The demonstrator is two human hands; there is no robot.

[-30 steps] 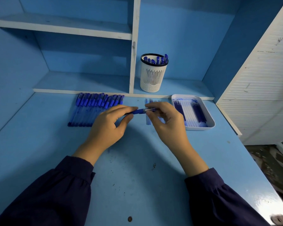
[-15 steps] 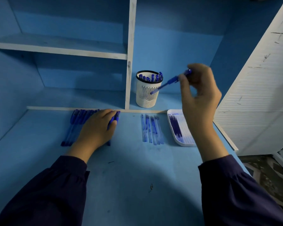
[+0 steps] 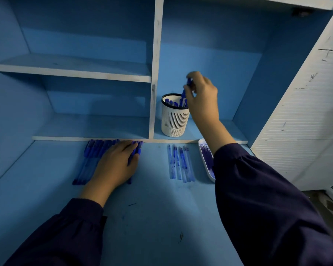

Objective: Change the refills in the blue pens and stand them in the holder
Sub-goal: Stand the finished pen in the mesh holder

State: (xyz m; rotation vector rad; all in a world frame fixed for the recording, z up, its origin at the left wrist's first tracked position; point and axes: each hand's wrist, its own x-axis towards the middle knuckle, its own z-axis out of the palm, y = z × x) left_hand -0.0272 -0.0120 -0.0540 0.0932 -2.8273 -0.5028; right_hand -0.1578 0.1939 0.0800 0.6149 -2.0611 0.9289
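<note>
My right hand [image 3: 201, 93] pinches the top of a blue pen [image 3: 185, 91] that points down into the white slotted holder [image 3: 174, 120] on the low shelf; several blue pens stand inside it. My left hand [image 3: 113, 166] rests on the row of blue pens [image 3: 92, 156] lying on the desk, its fingers curling round the rightmost pen [image 3: 136, 150]. Several loose refills [image 3: 179, 163] lie in a row on the desk between the pens and the tray.
A white tray [image 3: 205, 162] holding refills sits at the desk's right, partly behind my right sleeve. A vertical divider [image 3: 155, 73] stands just left of the holder. A white slatted panel [image 3: 306, 112] closes the right side. The blue desk [image 3: 152, 217] is ink-stained.
My right hand carried the pen from over the desk up to the holder and turned it tip-down into it. My left hand moved onto the pen row and stayed there.
</note>
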